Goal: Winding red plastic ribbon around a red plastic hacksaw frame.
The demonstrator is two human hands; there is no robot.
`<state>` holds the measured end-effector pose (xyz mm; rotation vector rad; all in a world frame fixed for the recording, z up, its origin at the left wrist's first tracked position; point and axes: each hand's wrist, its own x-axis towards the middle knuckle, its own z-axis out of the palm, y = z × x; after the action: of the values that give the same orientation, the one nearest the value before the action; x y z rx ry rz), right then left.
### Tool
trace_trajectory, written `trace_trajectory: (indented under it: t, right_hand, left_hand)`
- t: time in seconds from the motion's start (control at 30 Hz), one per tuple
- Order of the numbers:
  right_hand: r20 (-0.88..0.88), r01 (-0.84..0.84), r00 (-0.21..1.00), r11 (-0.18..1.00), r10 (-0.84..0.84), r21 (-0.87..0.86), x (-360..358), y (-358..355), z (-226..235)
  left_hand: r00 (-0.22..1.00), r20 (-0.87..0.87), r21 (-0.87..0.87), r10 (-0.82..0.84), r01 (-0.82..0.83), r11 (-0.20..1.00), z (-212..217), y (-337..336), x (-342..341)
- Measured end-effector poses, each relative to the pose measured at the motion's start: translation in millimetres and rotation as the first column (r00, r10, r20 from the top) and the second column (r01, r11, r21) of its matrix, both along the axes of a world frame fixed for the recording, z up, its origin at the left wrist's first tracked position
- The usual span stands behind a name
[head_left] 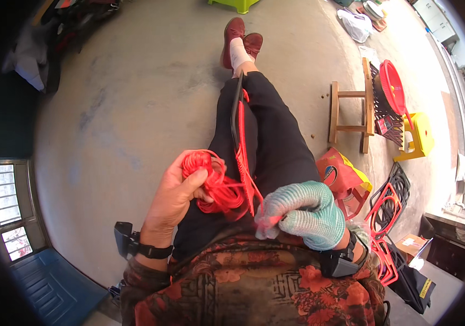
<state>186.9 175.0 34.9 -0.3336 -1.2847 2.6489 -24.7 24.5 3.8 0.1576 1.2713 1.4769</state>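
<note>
Left of centre, red cord (pixel 224 200) is pinched by the left hand (pixel 173 193); the gloved right hand's (pixel 313 213) hold (blurred) cannot be told. The loosely bunched cord could be tangled if tugged against the black-and-red strip (pixel 242 130) at centre.

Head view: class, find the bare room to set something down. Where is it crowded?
The largest bare patch of floor lies left of the black trousers, above the blue panel. A narrower one lies between the trousers and the wooden frame. Crowded: the right side, with red basket, yellow stool and red bag, and over the lap, with red string.
</note>
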Motion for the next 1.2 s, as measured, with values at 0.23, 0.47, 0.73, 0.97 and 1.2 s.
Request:
trace_trajectory:
  t: [0.23,0.47,0.73,0.97,1.2]
  right_hand:
    - [0.085,0.128,0.99,0.974,-0.114,-0.186,4.2,-8.9,12.8]
    - [0.156,0.093,0.984,0.995,-0.089,-0.019,3.1,4.8,44.1]
    - [-0.007,0.169,0.864,0.278,-0.504,0.946,-81.2,77.2,-24.5]
    - [0.279,0.036,0.902,0.701,-0.33,0.712,-75.0,44.3,-40.2]
    - [0.029,0.095,0.949,0.371,-0.315,0.924,-84.5,38.1,-60.8]
  left_hand:
    - [0.863,-0.504,0.046,-0.037,0.07,0.997,-13.1,28.2,37.3]
    - [0.819,-0.574,-0.039,-0.003,-0.024,0.999,-26.9,34.9,37.1]
    - [0.949,-0.281,0.152,0.144,-0.104,0.983,-1.4,21.1,-25.6]
    - [0.244,-0.884,0.336,0.399,-0.262,0.905,25.5,37.3,-29.7]
    - [0.325,-0.933,0.09,0.152,-0.199,0.976,19.1,50.3,-35.1]
